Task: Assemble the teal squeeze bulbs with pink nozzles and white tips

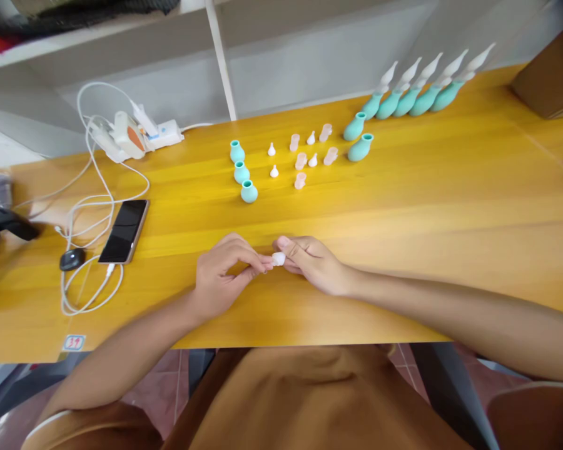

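In front of my body, both hands meet over the table around a small white plastic piece point(278, 258). The fingers of my left hand point(229, 269) are pinched at its left end. From the other side, the thumb and fingers of my right hand point(312, 262) close on the same piece. My fingertips cover part of it, so its full shape is hidden. Beyond my hands, several translucent pink connectors point(301, 181) and several small white pointed stoppers point(274, 171) stand in loose rows. Three turquoise squeeze bulbs point(249, 192) stand left of them.
Two open turquoise bulbs point(360, 148) lie to the right, near several bulbs with white nozzles point(409, 100). At left are a phone point(124, 231), tangled white cables point(91, 200) and a power strip point(166, 134). A cardboard box point(551, 75) occupies the back right corner.
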A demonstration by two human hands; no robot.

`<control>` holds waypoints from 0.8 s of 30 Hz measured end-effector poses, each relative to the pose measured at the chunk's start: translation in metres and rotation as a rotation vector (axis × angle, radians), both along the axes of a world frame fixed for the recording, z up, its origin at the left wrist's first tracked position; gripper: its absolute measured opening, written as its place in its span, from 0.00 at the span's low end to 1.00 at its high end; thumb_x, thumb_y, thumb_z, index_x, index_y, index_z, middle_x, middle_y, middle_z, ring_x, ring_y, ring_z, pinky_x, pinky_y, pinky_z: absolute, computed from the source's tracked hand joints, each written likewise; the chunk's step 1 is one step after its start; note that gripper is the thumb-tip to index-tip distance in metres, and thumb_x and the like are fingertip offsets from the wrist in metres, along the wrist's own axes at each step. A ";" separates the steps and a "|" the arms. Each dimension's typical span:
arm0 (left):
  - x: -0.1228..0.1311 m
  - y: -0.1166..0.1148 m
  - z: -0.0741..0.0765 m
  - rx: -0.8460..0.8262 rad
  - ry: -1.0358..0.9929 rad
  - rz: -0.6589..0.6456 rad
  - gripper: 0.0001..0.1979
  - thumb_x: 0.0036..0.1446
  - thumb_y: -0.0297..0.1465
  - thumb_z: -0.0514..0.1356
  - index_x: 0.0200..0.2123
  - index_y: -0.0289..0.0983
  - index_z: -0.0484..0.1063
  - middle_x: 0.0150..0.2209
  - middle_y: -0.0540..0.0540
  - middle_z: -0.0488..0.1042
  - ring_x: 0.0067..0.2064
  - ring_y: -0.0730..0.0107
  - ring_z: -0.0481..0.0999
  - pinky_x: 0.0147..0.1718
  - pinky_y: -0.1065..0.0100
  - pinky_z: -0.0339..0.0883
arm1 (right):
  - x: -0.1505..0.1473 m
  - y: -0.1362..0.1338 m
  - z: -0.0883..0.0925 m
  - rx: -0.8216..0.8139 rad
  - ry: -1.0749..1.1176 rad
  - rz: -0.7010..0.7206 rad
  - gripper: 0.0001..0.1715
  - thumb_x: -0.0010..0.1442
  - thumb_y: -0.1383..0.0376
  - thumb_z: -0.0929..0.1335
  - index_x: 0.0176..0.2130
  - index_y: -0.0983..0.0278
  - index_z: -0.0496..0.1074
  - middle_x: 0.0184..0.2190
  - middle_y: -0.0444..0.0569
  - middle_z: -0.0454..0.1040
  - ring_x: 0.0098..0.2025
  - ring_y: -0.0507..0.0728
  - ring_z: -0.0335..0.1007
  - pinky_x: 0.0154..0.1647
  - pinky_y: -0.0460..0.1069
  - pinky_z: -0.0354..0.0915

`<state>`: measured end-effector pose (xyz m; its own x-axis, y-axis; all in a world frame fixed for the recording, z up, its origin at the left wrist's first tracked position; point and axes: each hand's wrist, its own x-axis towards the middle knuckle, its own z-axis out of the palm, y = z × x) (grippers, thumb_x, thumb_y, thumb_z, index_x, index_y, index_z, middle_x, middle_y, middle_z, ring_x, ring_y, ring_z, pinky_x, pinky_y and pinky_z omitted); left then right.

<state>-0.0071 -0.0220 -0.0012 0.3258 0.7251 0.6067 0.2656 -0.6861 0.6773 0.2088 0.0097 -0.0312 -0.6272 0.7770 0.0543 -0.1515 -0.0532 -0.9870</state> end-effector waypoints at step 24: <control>-0.001 0.000 -0.001 -0.093 0.040 -0.001 0.04 0.65 0.27 0.72 0.40 0.39 0.80 0.38 0.47 0.85 0.39 0.69 0.85 0.42 0.67 0.80 | 0.002 0.000 0.002 0.058 -0.013 0.041 0.37 0.77 0.39 0.62 0.27 0.61 0.61 0.22 0.38 0.54 0.24 0.48 0.46 0.26 0.48 0.48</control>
